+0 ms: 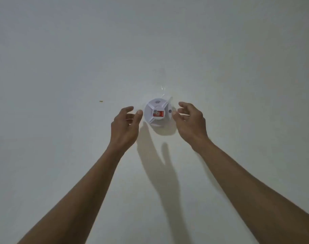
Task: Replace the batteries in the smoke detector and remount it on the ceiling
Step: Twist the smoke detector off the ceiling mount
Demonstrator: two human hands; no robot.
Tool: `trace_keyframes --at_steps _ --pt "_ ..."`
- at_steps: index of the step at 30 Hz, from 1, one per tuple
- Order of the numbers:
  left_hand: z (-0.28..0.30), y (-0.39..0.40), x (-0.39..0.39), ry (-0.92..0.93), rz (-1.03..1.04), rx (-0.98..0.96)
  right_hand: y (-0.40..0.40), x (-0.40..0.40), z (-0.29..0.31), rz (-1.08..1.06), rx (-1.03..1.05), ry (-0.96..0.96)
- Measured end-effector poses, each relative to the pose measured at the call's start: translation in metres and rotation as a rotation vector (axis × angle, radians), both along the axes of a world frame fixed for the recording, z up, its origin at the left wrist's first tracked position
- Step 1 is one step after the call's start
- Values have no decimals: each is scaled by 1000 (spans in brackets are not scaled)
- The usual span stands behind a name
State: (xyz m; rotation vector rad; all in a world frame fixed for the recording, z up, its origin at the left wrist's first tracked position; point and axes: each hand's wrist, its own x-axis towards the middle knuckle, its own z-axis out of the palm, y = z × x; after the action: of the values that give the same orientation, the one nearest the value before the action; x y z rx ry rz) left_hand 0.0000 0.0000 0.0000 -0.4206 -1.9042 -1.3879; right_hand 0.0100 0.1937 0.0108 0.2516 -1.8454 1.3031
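Note:
A round white smoke detector sits against the pale ceiling, with a red sticker and a small wave symbol on its face. Strips of clear tape run off its edge above and to the sides. My left hand is raised just left of it, fingers spread and curled, the thumb tip close to the detector's left rim. My right hand hangs just right of it, fingers apart and bent, fingertips close to the right rim. Neither hand grips anything.
Bare ceiling lies all around the detector. A tiny yellowish speck marks the ceiling to the left. Shadows of my arms and the detector fall on the ceiling below the detector.

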Motion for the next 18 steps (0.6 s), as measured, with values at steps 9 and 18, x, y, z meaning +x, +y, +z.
trace_keyframes --at_steps 9,18 --pt "0 16 -33 -122 -109 147 -3 -36 0 63 -142 -44" --pt "5 20 -49 -83 -159 204 -9 -47 -3 67 -219 11"
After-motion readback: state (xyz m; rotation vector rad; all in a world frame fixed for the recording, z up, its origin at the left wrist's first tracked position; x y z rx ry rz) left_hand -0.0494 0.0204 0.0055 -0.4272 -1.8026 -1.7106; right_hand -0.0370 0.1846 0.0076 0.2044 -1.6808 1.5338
